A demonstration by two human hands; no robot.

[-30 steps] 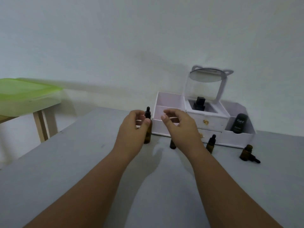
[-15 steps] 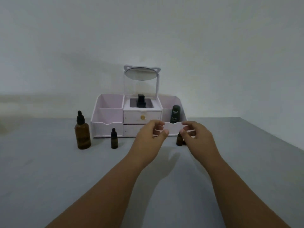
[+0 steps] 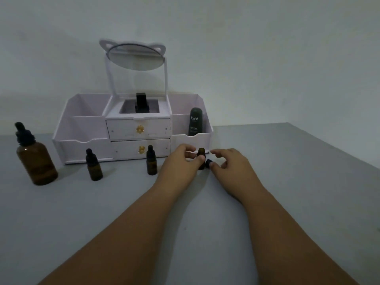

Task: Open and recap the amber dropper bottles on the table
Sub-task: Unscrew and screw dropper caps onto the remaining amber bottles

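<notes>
Bottle: a small amber open bottle stands upright on the tabletop, just in front of the organizer's right side, its neck bare.
Left hand: the left hand holds the open bottle, thumb across its front and fingers curled behind it.
Cap: the black cap sits tilted just right of the open bottle, low by the tabletop.
Right hand: the right hand has its fingers loosely curled and its thumb tip against the cap; whether it grips the cap, I cannot tell.
Capped bottles: a big bottle stands far left, a left dropper and a mid dropper stand in front of the drawers, all upright and well apart.
Organizer: the white organizer stands against the wall, with a mirror on top, a dark tube in its right compartment and a black bottle in the middle one.
</notes>
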